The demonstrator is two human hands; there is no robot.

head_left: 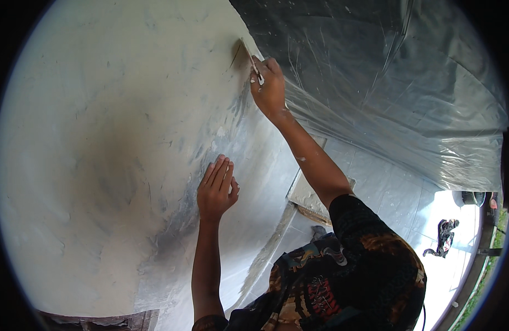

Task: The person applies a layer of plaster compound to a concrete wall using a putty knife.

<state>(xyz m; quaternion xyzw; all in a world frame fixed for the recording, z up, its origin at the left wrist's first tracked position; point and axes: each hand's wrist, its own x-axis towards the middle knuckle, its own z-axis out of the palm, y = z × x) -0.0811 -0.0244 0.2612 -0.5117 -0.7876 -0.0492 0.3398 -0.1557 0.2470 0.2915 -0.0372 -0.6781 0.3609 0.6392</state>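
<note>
A pale wall (100, 71) smeared with whitish plaster and grey patches fills the left half of the view. High up near the wall's right edge, my right hand (270, 88) is closed around the handle of a putty knife (247, 51). Its thin blade shows nearly edge-on and lies against or very close to the wall; the exact contact is hard to tell. Lower down, my left hand (215, 187) holds nothing, its fingers stretched upward and resting at or near the wall beside a darker grey patch. Spots of plaster cling to my right hand and forearm.
A clear plastic sheet (370, 71) hangs right of the wall. Below my right arm, a plaster-coated board (308, 192) sits on the grey tiled floor (395, 179). A dark crumpled cloth (445, 237) and a dark bucket (470, 198) lie farther right. Brown wood (103, 323) edges the lower left.
</note>
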